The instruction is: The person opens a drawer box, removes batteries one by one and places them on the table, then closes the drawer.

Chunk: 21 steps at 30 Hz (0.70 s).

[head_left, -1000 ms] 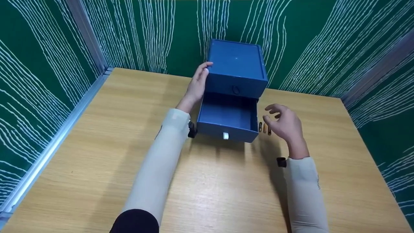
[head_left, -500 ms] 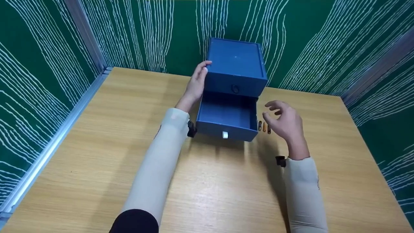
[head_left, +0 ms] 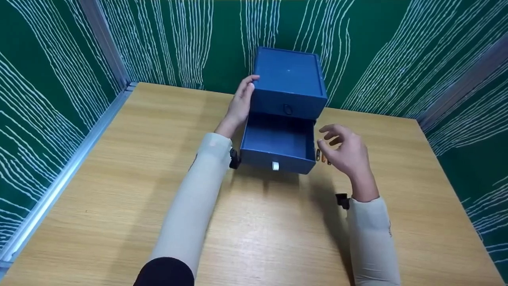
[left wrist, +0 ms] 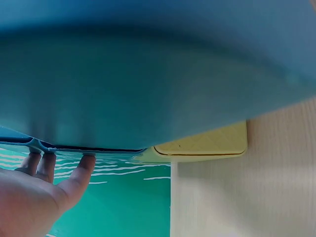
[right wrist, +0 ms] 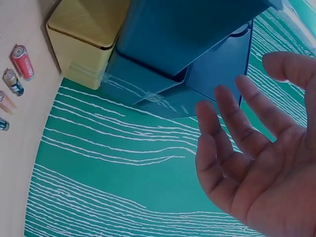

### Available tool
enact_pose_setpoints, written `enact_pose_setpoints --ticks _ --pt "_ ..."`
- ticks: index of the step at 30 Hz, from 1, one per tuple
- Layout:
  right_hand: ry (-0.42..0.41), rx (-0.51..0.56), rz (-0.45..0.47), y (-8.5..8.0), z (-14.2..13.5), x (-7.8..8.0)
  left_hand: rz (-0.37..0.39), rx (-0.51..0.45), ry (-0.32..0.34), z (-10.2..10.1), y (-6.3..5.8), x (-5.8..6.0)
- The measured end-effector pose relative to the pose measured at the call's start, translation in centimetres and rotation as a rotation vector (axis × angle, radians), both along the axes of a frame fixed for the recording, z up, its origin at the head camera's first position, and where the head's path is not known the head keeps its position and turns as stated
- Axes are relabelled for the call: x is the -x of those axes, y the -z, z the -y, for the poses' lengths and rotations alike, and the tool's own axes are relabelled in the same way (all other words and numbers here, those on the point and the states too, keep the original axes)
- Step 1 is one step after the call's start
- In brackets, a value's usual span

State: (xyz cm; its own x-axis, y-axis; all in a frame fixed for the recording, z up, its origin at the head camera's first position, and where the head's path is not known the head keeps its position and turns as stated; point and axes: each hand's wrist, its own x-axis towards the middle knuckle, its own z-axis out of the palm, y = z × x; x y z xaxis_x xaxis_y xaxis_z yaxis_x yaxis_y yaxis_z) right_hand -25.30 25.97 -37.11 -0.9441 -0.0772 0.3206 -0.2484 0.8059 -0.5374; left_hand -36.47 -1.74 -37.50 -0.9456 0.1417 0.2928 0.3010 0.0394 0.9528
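Note:
A blue drawer cabinet (head_left: 289, 73) stands near the back wall, its lower drawer (head_left: 278, 137) pulled out with the inside bare. The drawer's front has a small white pull tab (head_left: 276, 166). My left hand (head_left: 239, 105) rests along the cabinet's left side, fingertips at the top edge; in the left wrist view its fingers (left wrist: 79, 177) touch the side. My right hand (head_left: 346, 153) hovers right of the drawer with loosely bent fingers and holds nothing. Beneath it lie several batteries (head_left: 318, 155), partly covered in the head view. One red battery (right wrist: 22, 62) shows in the right wrist view.
A yellow box-like unit (right wrist: 79, 54) sits below the blue cabinet, visible only from the wrists. The wooden table (head_left: 254, 238) meets green walls (head_left: 230, 43) with white wavy lines at the back and sides.
My right hand has shifted slightly left toward the drawer and covers more of the batteries in the head view. The left hand and the drawer have stayed in place.

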Motion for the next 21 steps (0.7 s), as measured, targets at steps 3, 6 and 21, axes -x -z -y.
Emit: enact_pose_setpoints --ticks 3,6,21 --pt "-0.021 0.006 -0.014 -0.2 0.3 -0.5 -0.018 0.011 -0.013 -0.1 0.4 0.3" --pt "-0.040 0.009 -0.011 -0.5 0.7 -0.9 -0.022 0.022 -0.016 -0.1 0.3 0.2" --pt "-0.191 -0.055 0.003 -1.4 2.7 -2.5 0.057 0.015 0.000 -0.2 -1.6 -1.8"
